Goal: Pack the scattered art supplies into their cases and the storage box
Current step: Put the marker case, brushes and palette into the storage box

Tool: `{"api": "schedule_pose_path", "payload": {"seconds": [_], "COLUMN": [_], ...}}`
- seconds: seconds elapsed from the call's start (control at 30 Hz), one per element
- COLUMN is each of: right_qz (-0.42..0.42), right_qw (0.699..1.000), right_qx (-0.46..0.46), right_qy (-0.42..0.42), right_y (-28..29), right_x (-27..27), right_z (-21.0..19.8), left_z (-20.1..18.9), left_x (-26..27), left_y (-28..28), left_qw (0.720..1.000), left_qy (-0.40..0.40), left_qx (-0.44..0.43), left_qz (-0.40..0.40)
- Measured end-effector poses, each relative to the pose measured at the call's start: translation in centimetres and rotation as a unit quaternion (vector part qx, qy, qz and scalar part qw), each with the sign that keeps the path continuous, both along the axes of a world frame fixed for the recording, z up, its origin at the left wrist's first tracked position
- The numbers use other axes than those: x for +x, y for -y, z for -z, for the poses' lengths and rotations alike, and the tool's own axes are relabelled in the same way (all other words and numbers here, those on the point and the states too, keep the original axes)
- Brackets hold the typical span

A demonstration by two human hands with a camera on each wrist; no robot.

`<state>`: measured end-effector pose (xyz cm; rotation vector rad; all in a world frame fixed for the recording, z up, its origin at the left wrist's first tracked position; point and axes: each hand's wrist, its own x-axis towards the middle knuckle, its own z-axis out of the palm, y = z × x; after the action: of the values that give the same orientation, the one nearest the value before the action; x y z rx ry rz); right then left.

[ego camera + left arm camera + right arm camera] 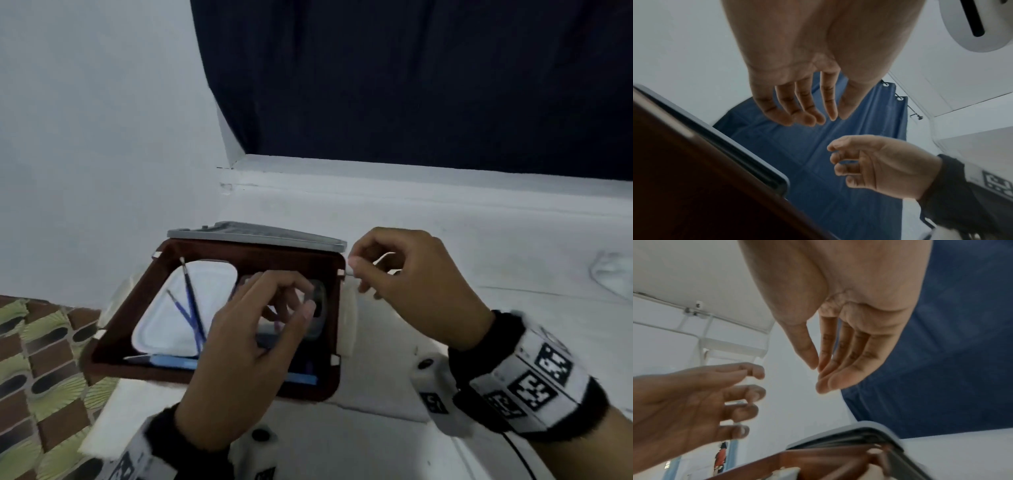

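Observation:
A brown storage box (pixel 120 329) stands open on the white table, its grey lid (pixel 257 233) propped behind it. Inside lie a white palette case (pixel 161 308), two blue brushes (pixel 190 301) and a flat blue item (pixel 171 361). A clear rounded container (pixel 318 305) sits at the box's right side, partly hidden. My left hand (pixel 284 298) hovers over the box with relaxed fingers and holds nothing; in the left wrist view the left hand (pixel 818 120) is empty. My right hand (pixel 359 274) hangs loosely curled at the box's far right corner, and in its own wrist view the right hand (pixel 818 374) is empty.
A dark blue curtain (pixel 411 85) hangs behind the table, above a white ledge (pixel 411 185). A brown and green patterned surface (pixel 34 359) lies left of the table. The white table (pixel 513 274) stretches to the right of the box.

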<state>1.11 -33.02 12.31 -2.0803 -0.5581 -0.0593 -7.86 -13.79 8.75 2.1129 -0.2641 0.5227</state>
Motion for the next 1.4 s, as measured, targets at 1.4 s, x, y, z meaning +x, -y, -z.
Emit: {"api": "schedule_pose_path", "payload": {"seconds": [1.4], "right_qz": [-0.013], "right_qw": [0.893], "right_qx": [-0.449], "right_qy": [0.017], "right_y": [41.7], "right_x": [4.0], "right_z": [14.5], "left_z": [8.8], "left_x": [7.5], "left_y": [27.3], "left_qw": [0.945], "left_qy": [-0.279], "left_qx": [0.111], "left_qz": [0.126]}}
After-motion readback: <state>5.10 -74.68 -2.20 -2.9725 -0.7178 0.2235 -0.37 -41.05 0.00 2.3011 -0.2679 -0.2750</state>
